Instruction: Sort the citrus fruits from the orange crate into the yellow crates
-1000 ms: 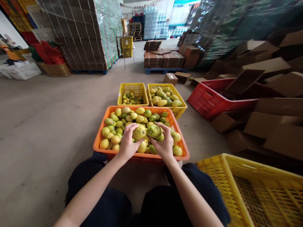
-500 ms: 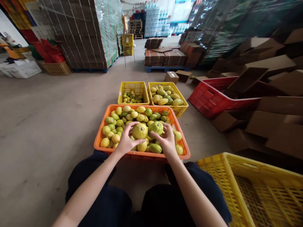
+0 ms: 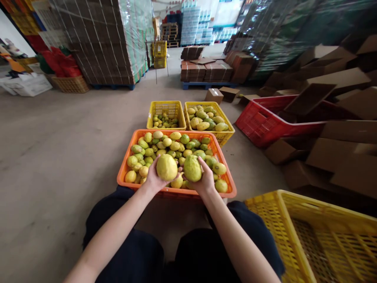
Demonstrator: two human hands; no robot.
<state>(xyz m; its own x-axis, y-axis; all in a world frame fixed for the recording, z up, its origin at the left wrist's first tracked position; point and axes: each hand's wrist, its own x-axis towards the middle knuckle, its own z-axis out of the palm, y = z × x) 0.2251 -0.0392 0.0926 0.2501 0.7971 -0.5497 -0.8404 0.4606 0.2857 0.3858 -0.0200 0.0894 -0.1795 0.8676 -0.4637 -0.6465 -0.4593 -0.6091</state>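
Note:
My left hand (image 3: 155, 177) is closed around a rounded yellow papaya (image 3: 167, 167), its fingers partly hidden under the fruit. In my right hand (image 3: 205, 177) rests a greener, lumpier papaya (image 3: 192, 168), with the thumb along its upper right side. Both fruits are held side by side, slightly apart, over the front of an orange crate (image 3: 123, 173). That crate holds many loose papayas (image 3: 175, 146), some yellow, some green.
Behind the orange crate stand two yellow crates, the left (image 3: 150, 114) with smaller fruit, the right (image 3: 225, 137) fuller. A large yellow crate (image 3: 282, 220) is at my right knee. A red crate (image 3: 253, 122) and cardboard boxes (image 3: 338, 145) lie to the right.
Both papayas have been turned in my hands, and my fingers have shifted lower around them. The left fruit has moved a little left and down. The crates stay put.

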